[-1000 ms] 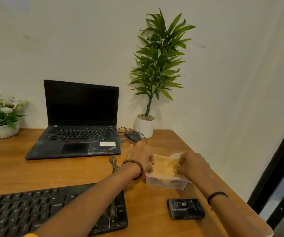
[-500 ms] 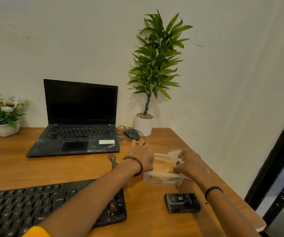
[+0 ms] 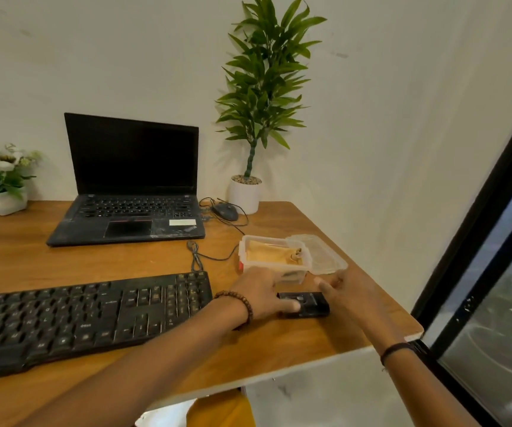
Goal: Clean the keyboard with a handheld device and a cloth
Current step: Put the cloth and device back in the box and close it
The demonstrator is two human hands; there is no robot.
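A black keyboard [image 3: 88,315] lies at the front left of the wooden table [image 3: 64,260]. To its right a small black handheld device [image 3: 310,303] lies flat. My left hand [image 3: 264,297] reaches over it, fingers spread, fingertips resting on its left half. My right hand [image 3: 344,291] is open at the device's right end, thumb near its far corner. Just behind the hands stands an open clear plastic container [image 3: 245,251] with a tan cloth [image 3: 270,257] inside.
The container's clear lid [image 3: 322,257] lies to its right near the table edge. An open black laptop [image 3: 131,186], a mouse [image 3: 225,211] with its cable, a potted plant [image 3: 245,194] and a flower pot [image 3: 2,201] stand at the back. A dark window frame [image 3: 476,229] is on the right.
Both hands left the container and came toward me onto the black device. The container now stands open with the cloth showing and the lid beside it.
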